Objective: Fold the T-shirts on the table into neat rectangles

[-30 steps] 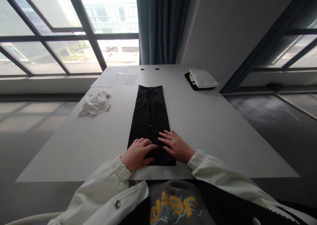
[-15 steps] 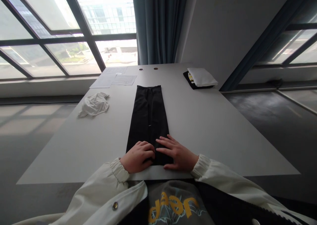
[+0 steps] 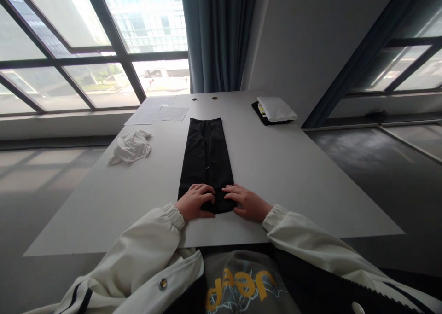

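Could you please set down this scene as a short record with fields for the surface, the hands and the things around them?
Surface: white table
Centre: black garment, laid lengthwise away from the person
Left hand: curled on the garment's near end; grip unclear
Right hand: at the garment's near right corner; grip unclear
Left side: crumpled white cloth, with papers beyond it
Far right: white item on a dark item

Left hand (image 3: 195,203) and right hand (image 3: 251,204) apart, fingers (image 3: 235,195) bent
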Demonstrator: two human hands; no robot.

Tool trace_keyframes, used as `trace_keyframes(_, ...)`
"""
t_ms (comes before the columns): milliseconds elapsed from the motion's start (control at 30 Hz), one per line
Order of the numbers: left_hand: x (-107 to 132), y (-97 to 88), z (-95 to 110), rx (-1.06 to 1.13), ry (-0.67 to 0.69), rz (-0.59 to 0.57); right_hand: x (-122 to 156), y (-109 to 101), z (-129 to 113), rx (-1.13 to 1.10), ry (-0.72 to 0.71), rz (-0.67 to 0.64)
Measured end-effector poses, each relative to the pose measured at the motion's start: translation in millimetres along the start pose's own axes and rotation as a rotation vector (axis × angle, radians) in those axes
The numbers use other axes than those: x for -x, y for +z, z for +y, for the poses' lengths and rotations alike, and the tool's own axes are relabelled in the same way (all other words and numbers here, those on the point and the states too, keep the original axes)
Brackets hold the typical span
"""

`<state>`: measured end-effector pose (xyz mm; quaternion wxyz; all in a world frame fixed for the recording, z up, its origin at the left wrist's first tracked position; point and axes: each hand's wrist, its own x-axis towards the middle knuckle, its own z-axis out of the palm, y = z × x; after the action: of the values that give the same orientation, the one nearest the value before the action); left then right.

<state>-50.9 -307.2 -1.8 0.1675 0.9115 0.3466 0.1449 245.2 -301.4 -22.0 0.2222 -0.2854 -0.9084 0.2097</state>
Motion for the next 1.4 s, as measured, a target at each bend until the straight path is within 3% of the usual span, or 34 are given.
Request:
trace_keyframes(233,-2,0.5,7,-0.108,-0.03,0.059,-2,-3,-6,0.093,-0.043,0.139)
trace_keyframes(533,23,5.6,8,-0.034,-0.04,0.087,3,-7,-3,0.063,-0.073,0.09)
trace_keyframes(733,17,10.3,7,-0.066,-0.044,0.11,0,-8,-3,0.035,-0.081,0.108)
trace_keyframes(900,15,14.0,8,-0.103,-0.077,0.203,1,-6,-3,0.049,-0.054,0.161)
trace_keyframes(1033,35,5.3,-6,-0.121,-0.181,0.259,4,-3,2,-0.006,0.031,0.182)
trace_keyframes(1133,59,-5.0,-25,-0.055,-0.235,0.229,3,-3,4,-0.033,0.034,0.188)
trace_keyframes(1267,81,-16.2,-44,0.075,-0.161,0.195,1,-7,8,-0.014,-0.045,0.165)
trace_keyframes(1400,84,-19.7,-48,0.116,-0.089,0.182,3,-10,15,0.01,-0.109,0.081)
